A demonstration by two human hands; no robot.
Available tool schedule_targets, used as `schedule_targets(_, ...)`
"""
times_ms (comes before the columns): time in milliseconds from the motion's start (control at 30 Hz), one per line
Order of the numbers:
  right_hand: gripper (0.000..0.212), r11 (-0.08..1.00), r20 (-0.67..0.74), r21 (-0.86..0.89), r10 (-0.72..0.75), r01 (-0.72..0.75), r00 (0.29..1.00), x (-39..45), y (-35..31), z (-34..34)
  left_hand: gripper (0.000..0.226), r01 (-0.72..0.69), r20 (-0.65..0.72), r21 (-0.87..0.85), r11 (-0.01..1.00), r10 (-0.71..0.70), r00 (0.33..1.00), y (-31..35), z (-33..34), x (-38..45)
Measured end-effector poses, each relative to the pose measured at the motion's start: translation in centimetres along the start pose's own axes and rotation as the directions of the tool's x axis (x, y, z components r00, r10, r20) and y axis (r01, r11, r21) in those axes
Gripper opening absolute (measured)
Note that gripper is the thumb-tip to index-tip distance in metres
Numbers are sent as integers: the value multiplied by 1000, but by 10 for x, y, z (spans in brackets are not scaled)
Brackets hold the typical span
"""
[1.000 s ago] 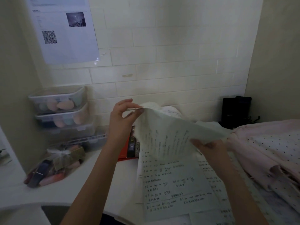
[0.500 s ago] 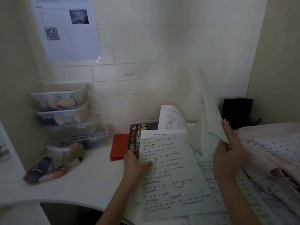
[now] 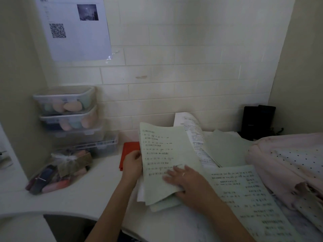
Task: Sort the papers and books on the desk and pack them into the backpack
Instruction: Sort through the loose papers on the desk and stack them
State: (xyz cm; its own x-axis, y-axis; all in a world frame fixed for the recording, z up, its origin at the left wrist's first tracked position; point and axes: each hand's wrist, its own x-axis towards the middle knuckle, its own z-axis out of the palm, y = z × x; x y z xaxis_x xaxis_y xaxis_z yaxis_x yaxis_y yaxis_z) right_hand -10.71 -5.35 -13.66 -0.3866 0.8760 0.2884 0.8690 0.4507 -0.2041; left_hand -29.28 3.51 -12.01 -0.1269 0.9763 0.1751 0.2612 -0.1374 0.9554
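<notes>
A small stack of pale green handwritten sheets (image 3: pixel 162 151) is tilted up off the white desk (image 3: pixel 90 194). My left hand (image 3: pixel 132 163) grips the stack's left edge. Fingers spread, my right hand (image 3: pixel 187 182) lies flat on the top sheet, with the thumb at the stack's lower edge. Another written sheet (image 3: pixel 248 194) lies flat to the right. Behind are a blank green sheet (image 3: pixel 225 147) and a curled printed page (image 3: pixel 190 126). A red book (image 3: pixel 130 151) lies partly hidden behind the stack. The pink dotted backpack (image 3: pixel 286 165) sits at the right.
Stacked clear boxes (image 3: pixel 66 109) of pastel sponges stand at the back left, a tied bag of small items (image 3: pixel 59 172) in front of them. A black device (image 3: pixel 257 119) stands in the back right corner. A printed notice (image 3: pixel 75 27) hangs on the tiled wall.
My right hand has dropped the sheet it held up to the back right and come down flat on the stack. My left hand has lifted the stack's left edge off the desk.
</notes>
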Motion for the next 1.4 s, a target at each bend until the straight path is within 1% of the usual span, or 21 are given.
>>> schedule_targets(33,60,999,96,-55,6,-1,995,2,-1,7,38,37,58,-68,997,-33,998,0,-2,1)
schedule_targets(100,59,995,156,-96,13,2,988,2,-4,14,53,189,216,-268,945,-132,967,1,-4,0)
schedule_targets(133,58,997,155,-83,17,-4,988,2,-5,16,52,235,283,-315,920,-145,948,2,-5,-3)
schedule_targets(200,58,1000,140,-23,9,-6,990,2,-6,17,27,179,337,-227,957,-95,937,0,-3,-8)
schedule_targets(267,54,995,126,96,6,-18,992,4,-8,14,27,103,265,-155,983,-59,963,-10,-1,-12)
schedule_targets(333,52,945,94,317,46,-73,995,4,-6,8,31,105,169,-208,972,-70,983,-21,-1,-12)
schedule_targets(400,54,853,-63,506,183,-127,981,7,4,3,32,90,92,-241,966,-70,993,-30,-5,-11)
schedule_targets(433,54,840,-209,518,305,-159,929,8,13,1,33,70,66,-219,973,-57,996,-33,-6,-10)
schedule_targets(500,62,839,-464,414,529,-354,710,12,40,-5,36,22,44,-169,985,-15,999,-35,-3,-10)
schedule_targets(533,68,785,-497,370,619,-497,608,12,56,-8,36,13,46,-157,987,-6,999,-34,-1,-12)
schedule_targets(600,72,639,-397,262,755,-723,522,11,84,-10,37,-8,57,-156,988,17,998,-32,2,-15)
schedule_targets(667,53,572,-259,144,809,-807,527,11,104,-4,48,-36,59,-157,987,45,997,-30,0,-17)
schedule_targets(733,28,608,-308,167,780,-776,545,7,107,1,70,-81,63,-199,977,96,993,-29,-3,-19)
schedule_targets(833,19,663,-527,313,717,-680,456,1,97,1,79,-173,76,-229,958,195,978,-31,-3,-19)
schedule_targets(933,33,855,-775,235,452,-462,442,9,70,-13,55,-193,91,-161,968,209,974,-32,0,-16)
schedule_targets(1000,36,892,-828,302,420,-335,371,17,52,-25,34,-176,108,-126,976,190,976,-34,2,-13)
schedule_targets(1067,31,903,-859,378,425,-206,285,20,42,-37,23,-155,126,-125,980,171,977,-35,3,-14)
schedule_targets(1133,30,936,-900,335,352,-107,257,18,35,-43,18,-155,129,-127,980,171,977,-34,3,-14)
schedule_targets(1200,34,964,-912,267,257,-13,318,18,28,-42,17,-156,129,-126,980,172,977,-33,3,-15)
schedule_targets(1300,37,986,-875,102,26,131,484,22,13,-33,13,-116,137,-154,981,138,981,-31,4,-16)
schedule_targets(1400,29,964,-805,-127,-238,233,544,31,-4,-21,16,-138,100,-160,977,155,983,-28,3,-21)
